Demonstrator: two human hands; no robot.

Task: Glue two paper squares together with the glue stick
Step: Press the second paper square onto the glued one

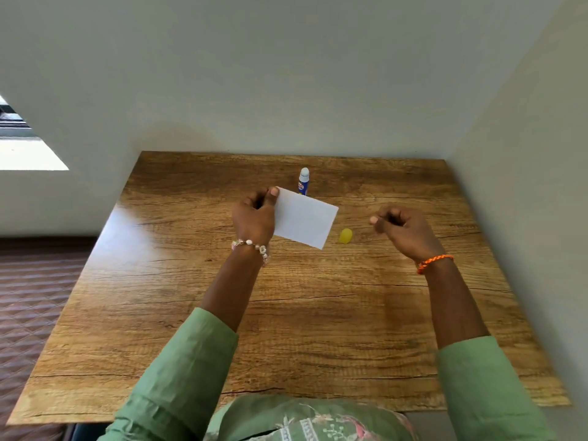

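Left hand [254, 218] pinching white paper [304, 219] above worktop [286, 313], right hand [402, 229] loosely curled, holding nothing, glue stick [304, 181] upright near far edge, yellow cap [346, 236] beside paper

White paper [304, 219], yellow cap [345, 235], wood-grain table [318, 313].
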